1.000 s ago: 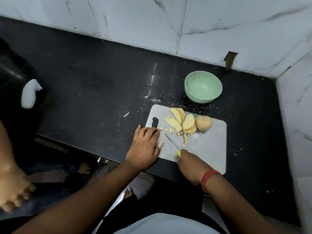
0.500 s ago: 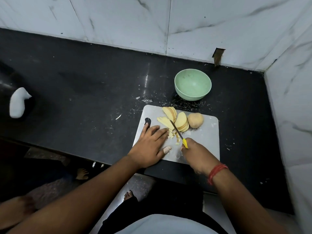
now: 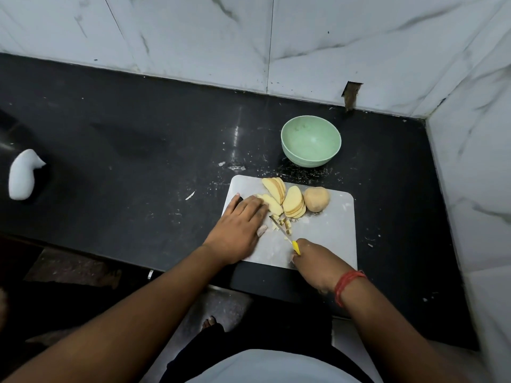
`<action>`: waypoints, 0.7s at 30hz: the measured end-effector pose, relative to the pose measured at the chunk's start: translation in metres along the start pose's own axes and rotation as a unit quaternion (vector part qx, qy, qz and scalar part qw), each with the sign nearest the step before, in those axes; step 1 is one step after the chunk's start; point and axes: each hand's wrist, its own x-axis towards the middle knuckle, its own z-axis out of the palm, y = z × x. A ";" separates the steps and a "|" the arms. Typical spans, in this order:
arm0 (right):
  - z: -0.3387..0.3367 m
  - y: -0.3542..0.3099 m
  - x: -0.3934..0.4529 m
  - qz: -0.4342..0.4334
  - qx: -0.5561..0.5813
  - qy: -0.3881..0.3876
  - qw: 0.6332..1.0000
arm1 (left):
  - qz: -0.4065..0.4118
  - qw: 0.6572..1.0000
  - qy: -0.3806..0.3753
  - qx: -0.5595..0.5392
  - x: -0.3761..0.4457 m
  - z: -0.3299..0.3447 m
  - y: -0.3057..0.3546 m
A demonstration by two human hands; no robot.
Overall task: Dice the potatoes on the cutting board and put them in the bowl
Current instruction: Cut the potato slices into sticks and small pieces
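A white board [image 3: 326,233] is set on the black counter [image 3: 138,167]. On its far half, potato slices [image 3: 282,199] are fanned beside a whole potato [image 3: 317,199]. The left hand [image 3: 239,226] is laid flat, fingers straight and together, pressing a slice at the left of the pile. A knife [image 3: 283,232] with a yellow handle is gripped in the right hand [image 3: 318,262], its blade seemingly down among a few small dice [image 3: 286,223], though the contact is blurred. A green bowl [image 3: 311,140], with nothing seen inside, is placed just beyond the board.
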 end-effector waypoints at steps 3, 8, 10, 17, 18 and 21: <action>0.003 -0.001 0.003 0.014 -0.004 0.007 1.000 | -0.001 1.000 0.000 0.001 0.003 -0.001 -0.002; 0.008 -0.002 0.004 0.035 -0.013 0.024 0.999 | 0.008 1.000 0.000 0.011 0.008 -0.003 -0.007; 0.008 -0.004 0.004 0.028 -0.017 0.023 0.999 | 0.006 1.000 -0.002 0.012 0.011 -0.004 -0.007; 0.010 -0.005 0.008 0.037 -0.008 0.027 0.999 | -0.003 1.000 0.000 0.004 0.015 -0.009 -0.008; 0.010 -0.005 0.008 0.039 -0.009 0.027 0.999 | -0.006 1.000 0.000 0.003 0.016 -0.010 -0.008; 0.010 -0.003 0.009 0.042 -0.012 0.033 0.999 | -0.018 1.000 -0.002 0.005 0.016 -0.010 -0.007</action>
